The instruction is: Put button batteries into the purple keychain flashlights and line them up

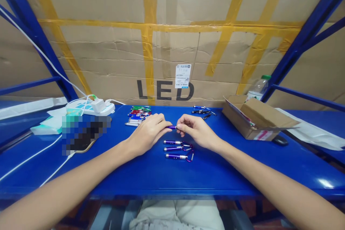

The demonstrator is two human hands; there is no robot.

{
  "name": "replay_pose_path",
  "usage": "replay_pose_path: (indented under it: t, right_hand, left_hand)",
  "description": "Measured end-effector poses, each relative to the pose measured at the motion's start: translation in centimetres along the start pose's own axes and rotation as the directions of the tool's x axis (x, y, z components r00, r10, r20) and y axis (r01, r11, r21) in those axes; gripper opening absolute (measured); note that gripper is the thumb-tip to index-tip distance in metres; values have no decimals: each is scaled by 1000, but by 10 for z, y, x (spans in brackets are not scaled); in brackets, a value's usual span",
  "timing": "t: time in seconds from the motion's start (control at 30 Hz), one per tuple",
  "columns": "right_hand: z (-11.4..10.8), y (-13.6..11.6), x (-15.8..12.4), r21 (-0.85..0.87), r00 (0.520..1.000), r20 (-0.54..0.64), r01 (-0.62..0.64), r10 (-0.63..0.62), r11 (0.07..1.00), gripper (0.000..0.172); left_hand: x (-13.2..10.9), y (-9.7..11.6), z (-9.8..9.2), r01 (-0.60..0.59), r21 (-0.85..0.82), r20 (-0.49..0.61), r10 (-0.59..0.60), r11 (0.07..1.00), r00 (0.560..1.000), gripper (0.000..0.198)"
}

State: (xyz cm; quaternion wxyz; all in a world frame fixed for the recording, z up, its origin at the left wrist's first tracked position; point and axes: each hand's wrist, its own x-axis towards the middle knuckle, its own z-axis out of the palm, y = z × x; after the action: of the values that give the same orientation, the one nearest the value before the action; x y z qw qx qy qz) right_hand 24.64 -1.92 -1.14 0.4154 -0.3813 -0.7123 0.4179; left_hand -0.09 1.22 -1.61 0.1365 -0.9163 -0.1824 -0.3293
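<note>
Between my hands is a small purple keychain flashlight (171, 127), held level just above the table. My left hand (148, 131) pinches its left end, and that end is mostly covered by the fingers. At the other end, the thumb and curled fingers of my right hand (197, 130) are closed on the tip. Three purple keychain flashlights (174, 149) with carabiner clips lie in a column just below my hands. Behind my left hand is a row of green, red, blue and silver flashlights (138, 115). Several blue and black flashlights (202, 111) lie beyond my right hand.
An open cardboard box (242, 118) stands at the right, with a dark object (280, 140) beside it and a green-capped bottle (258, 88) behind. On the left are a phone (90, 134), a power strip (107, 108), cables and a tissue pack (45, 125). Large cardboard (113, 57) closes off the back.
</note>
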Motion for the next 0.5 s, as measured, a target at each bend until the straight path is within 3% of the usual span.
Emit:
replay_pose_path:
  t: [0.1,0.2,0.33,0.5]
  right_hand:
    - [2,-2,-4,-316,992,-23,108,-121,943,22]
    - [2,-1,-5,-395,994,13,102,-106,913,23]
    - [2,5,-1,-84,989,99,-102,110,991,35]
    - [-3,4,2,313,911,278,-385,304,868,48]
  left_hand:
    - [-2,-2,4,64,-51,31,-62,997,998,29]
    - [-3,-3,6,53,-45,45,-51,998,998,28]
    - [-3,1,2,-61,59,49,58,996,997,28]
    - [0,7,-6,-148,135,25,146,980,989,27]
